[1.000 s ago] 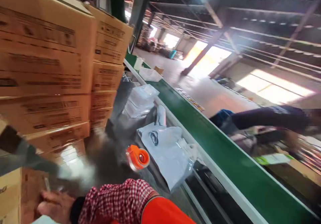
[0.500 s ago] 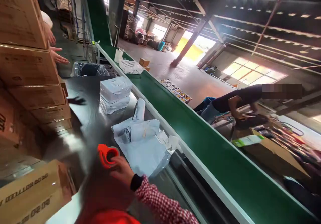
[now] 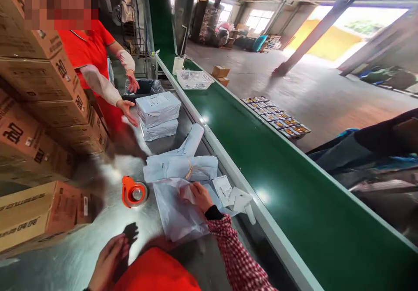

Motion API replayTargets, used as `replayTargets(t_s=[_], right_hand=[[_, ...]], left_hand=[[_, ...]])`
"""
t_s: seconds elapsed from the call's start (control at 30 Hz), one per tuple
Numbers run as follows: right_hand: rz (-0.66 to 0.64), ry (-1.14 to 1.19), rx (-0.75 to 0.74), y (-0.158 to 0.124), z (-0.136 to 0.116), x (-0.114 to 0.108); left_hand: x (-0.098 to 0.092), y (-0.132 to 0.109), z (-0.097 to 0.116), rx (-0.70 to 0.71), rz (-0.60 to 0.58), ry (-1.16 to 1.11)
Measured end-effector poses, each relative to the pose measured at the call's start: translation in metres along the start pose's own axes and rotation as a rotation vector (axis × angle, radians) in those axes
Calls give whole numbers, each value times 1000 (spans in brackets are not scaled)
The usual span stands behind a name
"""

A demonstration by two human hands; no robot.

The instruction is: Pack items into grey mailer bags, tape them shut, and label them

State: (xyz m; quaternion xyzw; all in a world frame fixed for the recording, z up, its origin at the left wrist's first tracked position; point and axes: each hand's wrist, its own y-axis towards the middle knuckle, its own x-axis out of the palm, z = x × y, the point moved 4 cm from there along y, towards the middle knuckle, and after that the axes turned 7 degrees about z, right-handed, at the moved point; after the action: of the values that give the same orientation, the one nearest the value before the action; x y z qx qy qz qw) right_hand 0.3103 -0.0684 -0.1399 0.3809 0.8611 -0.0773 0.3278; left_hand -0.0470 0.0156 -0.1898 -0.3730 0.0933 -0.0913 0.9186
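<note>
My right hand (image 3: 200,195) rests on a stack of grey plastic mailer bags (image 3: 178,210) lying on the steel table (image 3: 75,256), its fingers pinching the top bag's edge. My left hand (image 3: 109,258) lies flat on the table near my body, fingers apart, holding nothing. An orange tape dispenser (image 3: 133,192) sits on the table just left of the bags, apart from both hands. A rolled bundle of bags (image 3: 192,139) lies beyond, and small white labels (image 3: 228,193) lie to the right of my right hand.
Cardboard boxes (image 3: 42,108) are stacked at the left. A person in a red shirt (image 3: 88,47) reaches toward two wrapped white parcels (image 3: 158,115). A green conveyor belt (image 3: 261,160) runs along the right, with a white basket (image 3: 193,79) at its far end.
My right hand let go of the orange tape dispenser, which now sits on the table, and moved right onto the mailer bags. My view turned left, bringing the red-shirted person in.
</note>
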Motion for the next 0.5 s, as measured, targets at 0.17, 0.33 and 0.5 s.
replayTargets(t_s=[0.17,0.33,0.5], right_hand=[[-28,156,-100,14,-77,-36],[-92,440,-50,-37,-126,-29],[-45,389,-55,-60,-144,-18]], left_hand=[[83,-49,76,284,-378,3],[111,-96,136,593,-555,72],[84,-99,133,519,-585,-5]])
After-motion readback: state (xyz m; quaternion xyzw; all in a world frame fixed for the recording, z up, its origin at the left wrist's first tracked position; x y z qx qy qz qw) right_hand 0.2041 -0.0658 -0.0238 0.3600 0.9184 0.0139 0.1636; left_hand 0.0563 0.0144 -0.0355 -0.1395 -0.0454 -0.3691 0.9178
